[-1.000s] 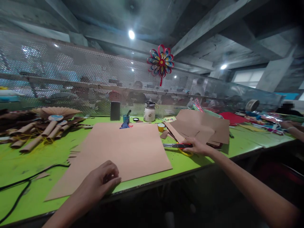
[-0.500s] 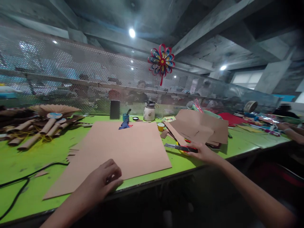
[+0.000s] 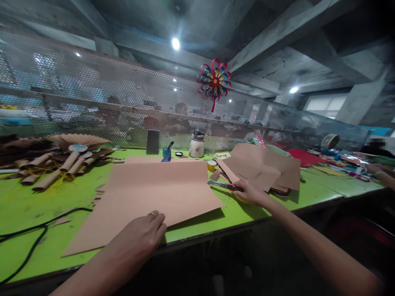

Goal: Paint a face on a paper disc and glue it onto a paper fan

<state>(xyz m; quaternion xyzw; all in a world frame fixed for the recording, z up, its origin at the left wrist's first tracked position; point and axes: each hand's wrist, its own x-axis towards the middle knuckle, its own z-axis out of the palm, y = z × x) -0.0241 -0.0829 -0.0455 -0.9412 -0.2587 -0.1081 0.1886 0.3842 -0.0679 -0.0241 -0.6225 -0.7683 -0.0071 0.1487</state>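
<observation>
A large sheet of brown kraft paper (image 3: 154,187) lies on the green table, its near right edge bent up off the top. My left hand (image 3: 147,230) is closed over the front edge of the sheet, the thumb hidden below it. To the right of the sheet, my right hand (image 3: 249,191) is closed on a utility knife (image 3: 224,186), whose metal end points left towards the paper's right edge. Something yellow shows under that hand, mostly covered by it. Behind it lie narrow brown paper strips (image 3: 228,170) and a stack of creased brown paper (image 3: 256,164).
Paper fans with rolled handles (image 3: 69,162) are heaped at the left, near a black cable (image 3: 46,224). A patterned jar (image 3: 196,146), a black box (image 3: 152,142) and a yellow tape roll (image 3: 211,165) stand behind the sheet. Another person's arm (image 3: 384,176) reaches in at far right.
My left hand has closed on the sheet's front edge and raised it, so the paper bows. My right hand has taken up the knife and shifted slightly left with it.
</observation>
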